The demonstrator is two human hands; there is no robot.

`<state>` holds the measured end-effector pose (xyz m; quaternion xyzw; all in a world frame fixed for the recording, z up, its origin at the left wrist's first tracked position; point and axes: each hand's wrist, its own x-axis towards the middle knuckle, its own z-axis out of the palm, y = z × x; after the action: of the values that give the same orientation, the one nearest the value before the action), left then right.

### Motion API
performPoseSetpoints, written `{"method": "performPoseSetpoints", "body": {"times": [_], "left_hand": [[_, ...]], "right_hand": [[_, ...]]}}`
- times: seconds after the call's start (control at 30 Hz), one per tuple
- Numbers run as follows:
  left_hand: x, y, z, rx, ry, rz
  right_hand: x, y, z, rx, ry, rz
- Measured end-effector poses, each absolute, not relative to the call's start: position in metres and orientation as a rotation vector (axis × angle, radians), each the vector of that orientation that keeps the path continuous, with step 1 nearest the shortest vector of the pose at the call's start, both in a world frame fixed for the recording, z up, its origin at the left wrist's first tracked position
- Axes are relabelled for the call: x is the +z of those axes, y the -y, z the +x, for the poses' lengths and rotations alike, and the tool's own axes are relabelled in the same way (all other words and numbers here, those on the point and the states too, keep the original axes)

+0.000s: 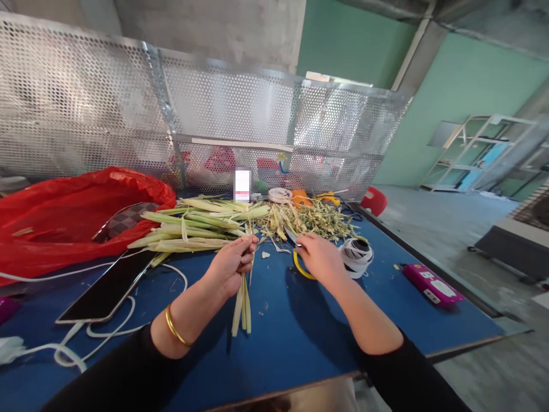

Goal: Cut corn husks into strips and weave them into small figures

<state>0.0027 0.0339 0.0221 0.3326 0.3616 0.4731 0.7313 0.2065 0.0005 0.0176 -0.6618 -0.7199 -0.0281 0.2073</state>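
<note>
Pinched in my left hand (pixel 231 264) is a small bundle of pale corn husk strips (pixel 242 309), whose ends hang down over the blue table. My right hand (pixel 321 258) grips yellow-handled scissors (pixel 303 269), with the blades pointing forward toward the scraps. A gap separates the blades from the strips. Beyond my left hand lies a pile of long green and cream husks (pixel 201 223). Small husk trimmings (pixel 319 220) are heaped past my right hand. A spool of white string (pixel 358 260) stands just right of that hand.
A red plastic bag (pixel 55 229) lies open at the left, near a dark-screened tablet (pixel 105 289) with a white cable (pixel 122 323). A magenta packet (pixel 431 285) sits on the right. At the back are a tape roll (pixel 280 195) and a perforated metal screen (pixel 231 109).
</note>
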Motion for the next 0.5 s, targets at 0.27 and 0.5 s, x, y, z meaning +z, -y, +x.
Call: {"method": "performPoseSetpoints", "body": {"times": [0.27, 0.5], "left_hand": [[0.021, -0.027, 0.006, 0.95, -0.797, 0.8], [0.022, -0.024, 0.008, 0.881, -0.803, 0.838]], "right_hand": [[0.029, 0.025, 0.281, -0.361, 1.561, -2.621], [0.06, 0.041, 0.329, 0.123, 1.739, -2.227]]}}
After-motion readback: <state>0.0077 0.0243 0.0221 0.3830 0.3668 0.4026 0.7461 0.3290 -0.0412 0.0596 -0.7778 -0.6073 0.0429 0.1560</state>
